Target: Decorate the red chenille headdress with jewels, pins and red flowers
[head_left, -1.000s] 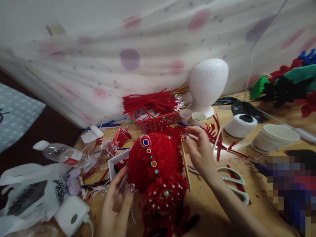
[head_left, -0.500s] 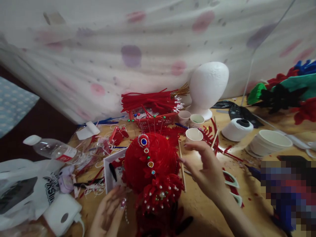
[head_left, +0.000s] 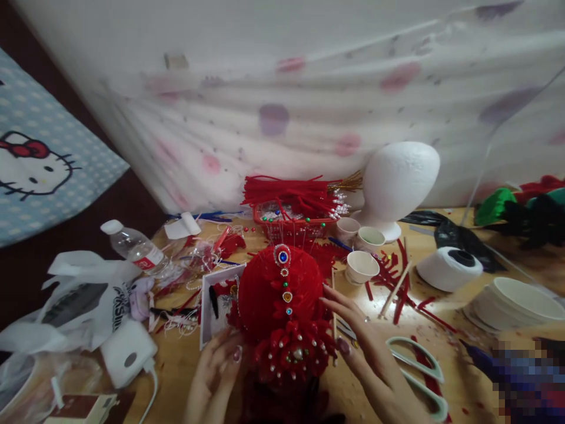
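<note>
In the middle stands a red velvet headpiece [head_left: 260, 288], round on top. A line of jewels [head_left: 285, 274] runs down its centre, with a blue stone uppermost. Below them sits a red flower [head_left: 295, 353] with pearl tips, and thin wires topped by coloured beads rise from behind. My left hand [head_left: 218, 368] is at the lower left side of the headpiece, fingers bent loosely and apart. On the other side my right hand [head_left: 366, 347] has its fingers spread, tips at the headpiece's edge. Whether the fingertips touch it is hard to see. Neither hand shows anything in its grasp.
Behind are a red basket [head_left: 282, 231] with red stems, paper cups [head_left: 362, 268] and a white foam head [head_left: 399, 182]. To the right lie scissors [head_left: 417, 365] and a thread cone [head_left: 449, 269]. A white box [head_left: 207, 330], bottle [head_left: 136, 250] and white adapter [head_left: 128, 353] are left.
My right hand has come down and in from above the table to the headpiece's right side. My left hand stays at the left side. The whole view has shifted, showing more on the left.
</note>
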Available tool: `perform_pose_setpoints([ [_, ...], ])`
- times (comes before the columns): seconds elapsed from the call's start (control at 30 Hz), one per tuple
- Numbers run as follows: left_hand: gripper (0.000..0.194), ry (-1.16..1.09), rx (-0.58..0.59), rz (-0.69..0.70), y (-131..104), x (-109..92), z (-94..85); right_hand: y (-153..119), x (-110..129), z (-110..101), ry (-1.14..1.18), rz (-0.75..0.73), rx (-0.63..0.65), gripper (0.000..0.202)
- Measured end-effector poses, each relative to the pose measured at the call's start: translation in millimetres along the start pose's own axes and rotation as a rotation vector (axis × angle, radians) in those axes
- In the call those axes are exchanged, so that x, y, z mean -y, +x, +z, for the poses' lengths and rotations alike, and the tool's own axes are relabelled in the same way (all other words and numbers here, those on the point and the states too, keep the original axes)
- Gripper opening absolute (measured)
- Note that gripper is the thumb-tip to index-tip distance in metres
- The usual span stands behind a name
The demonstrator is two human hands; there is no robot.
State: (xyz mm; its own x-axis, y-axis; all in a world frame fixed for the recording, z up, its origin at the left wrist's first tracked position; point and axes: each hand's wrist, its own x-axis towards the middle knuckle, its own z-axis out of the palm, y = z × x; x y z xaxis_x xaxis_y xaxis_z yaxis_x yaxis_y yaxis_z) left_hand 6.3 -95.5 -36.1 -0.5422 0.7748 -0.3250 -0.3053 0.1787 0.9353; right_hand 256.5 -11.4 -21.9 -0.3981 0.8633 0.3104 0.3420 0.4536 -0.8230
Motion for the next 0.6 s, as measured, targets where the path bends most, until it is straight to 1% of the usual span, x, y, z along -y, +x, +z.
perform_pose_setpoints([
  [0.03,0.062,-0.016,-0.014,0.005,1,0,-0.5,1,0,0,0.014,0.005,-0.014,0.039],
  [0.1,0.061,-0.073,0.001,-0.020,3,0,-0.2,6,2,-2,0.027,-0.014,-0.038,0.037],
  [0.17,0.057,-0.126,0.037,-0.064,2,0,2.1,14,5,-4,0.017,-0.085,-0.048,0.038],
  [0.27,0.056,-0.167,0.035,-0.070,0,3,7.3,25,14,-5,-0.022,-0.209,-0.009,0.039],
  [0.37,0.058,-0.134,0.042,-0.043,0,8,8.0,33,19,-4,-0.042,-0.245,0.054,0.039],
  [0.43,0.054,-0.006,0.053,0.014,1,9,3.2,37,17,-4,-0.065,-0.255,0.067,0.041],
  [0.47,0.051,0.089,0.031,0.066,2,8,0.0,38,16,-3,-0.083,-0.266,0.070,0.043],
  [0.53,0.043,0.277,-0.069,0.201,3,1,-4.7,40,12,-3,-0.121,-0.296,0.080,0.048],
  [0.6,0.035,0.381,-0.184,0.370,3,-13,-1.9,41,9,-3,-0.128,-0.317,0.083,0.048],
])
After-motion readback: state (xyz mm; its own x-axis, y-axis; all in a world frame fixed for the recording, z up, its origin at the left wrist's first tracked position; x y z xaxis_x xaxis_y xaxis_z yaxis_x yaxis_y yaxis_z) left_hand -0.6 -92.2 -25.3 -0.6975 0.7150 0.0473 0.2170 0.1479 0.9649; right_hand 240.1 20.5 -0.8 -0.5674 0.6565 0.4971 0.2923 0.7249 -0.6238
